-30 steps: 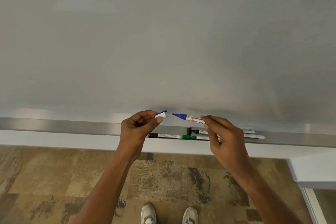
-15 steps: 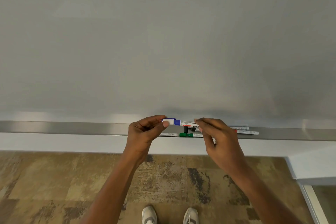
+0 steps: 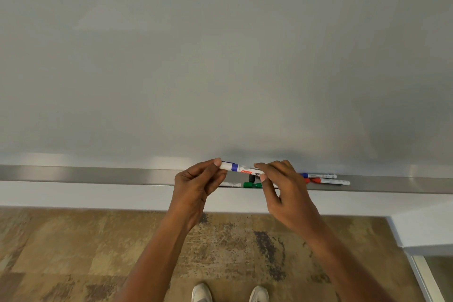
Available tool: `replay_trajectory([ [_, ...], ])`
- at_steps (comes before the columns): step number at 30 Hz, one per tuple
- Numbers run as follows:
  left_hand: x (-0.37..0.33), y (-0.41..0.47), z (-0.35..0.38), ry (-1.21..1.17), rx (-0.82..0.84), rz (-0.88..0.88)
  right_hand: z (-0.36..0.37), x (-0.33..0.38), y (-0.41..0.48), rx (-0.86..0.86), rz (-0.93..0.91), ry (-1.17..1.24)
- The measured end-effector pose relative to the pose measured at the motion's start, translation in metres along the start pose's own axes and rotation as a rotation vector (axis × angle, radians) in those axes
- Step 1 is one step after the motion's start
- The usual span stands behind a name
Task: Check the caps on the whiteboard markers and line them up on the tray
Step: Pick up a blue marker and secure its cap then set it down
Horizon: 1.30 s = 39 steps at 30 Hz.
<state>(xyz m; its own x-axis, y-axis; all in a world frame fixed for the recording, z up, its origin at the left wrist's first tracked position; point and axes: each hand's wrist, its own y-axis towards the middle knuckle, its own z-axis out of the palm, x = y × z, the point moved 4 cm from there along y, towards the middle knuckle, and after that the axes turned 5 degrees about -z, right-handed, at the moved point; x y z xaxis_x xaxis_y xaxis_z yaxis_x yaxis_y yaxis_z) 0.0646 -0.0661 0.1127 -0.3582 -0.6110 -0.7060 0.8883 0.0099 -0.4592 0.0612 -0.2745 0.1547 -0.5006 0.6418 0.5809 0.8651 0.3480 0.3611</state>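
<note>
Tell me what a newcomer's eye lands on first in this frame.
Two hands meet at centre over the tray: the left hand pinches the cap end and the right hand the barrel of a blue-banded marker. Behind them, more markers lie on the tray, under the blank whiteboard.

You held the white blue-capped whiteboard marker (image 3: pixel 241 169) between both hands above the long grey metal tray (image 3: pixel 98 175); other markers (image 3: pixel 326 179) lay on it, rightward.
</note>
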Motion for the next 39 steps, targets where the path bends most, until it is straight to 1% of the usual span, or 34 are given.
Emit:
replay_trajectory([
  [4,-0.003,-0.002,-0.003,0.076,-0.007,0.029,0.006,0.007,0.004,-0.011,-0.04,0.023],
  [11,-0.014,0.002,-0.004,0.164,0.008,0.055,0.011,0.01,0.009,-0.05,-0.035,0.045],
  [14,-0.017,0.005,-0.006,0.208,0.006,0.075,0.015,0.006,0.015,-0.005,-0.028,0.05],
  [17,-0.024,0.015,-0.013,0.275,-0.017,0.133,0.025,-0.004,0.023,0.092,-0.002,0.104],
  [19,-0.028,0.024,-0.02,0.286,-0.046,0.154,0.033,-0.014,0.029,0.124,0.042,0.15],
  [24,-0.017,0.046,-0.046,0.332,-0.138,0.081,0.057,-0.038,0.031,0.072,0.071,0.149],
  [29,0.009,0.07,-0.078,0.539,-0.28,0.006,0.097,-0.063,0.026,0.155,0.157,0.087],
  [33,0.021,0.086,-0.094,0.799,-0.437,0.031,0.124,-0.075,0.023,0.197,0.246,-0.039],
  [35,0.024,0.093,-0.096,0.907,-0.473,0.056,0.134,-0.077,0.025,0.237,0.272,-0.076],
  [39,0.03,0.106,-0.097,1.06,-0.482,0.081,0.149,-0.079,0.029,0.323,0.302,-0.135],
])
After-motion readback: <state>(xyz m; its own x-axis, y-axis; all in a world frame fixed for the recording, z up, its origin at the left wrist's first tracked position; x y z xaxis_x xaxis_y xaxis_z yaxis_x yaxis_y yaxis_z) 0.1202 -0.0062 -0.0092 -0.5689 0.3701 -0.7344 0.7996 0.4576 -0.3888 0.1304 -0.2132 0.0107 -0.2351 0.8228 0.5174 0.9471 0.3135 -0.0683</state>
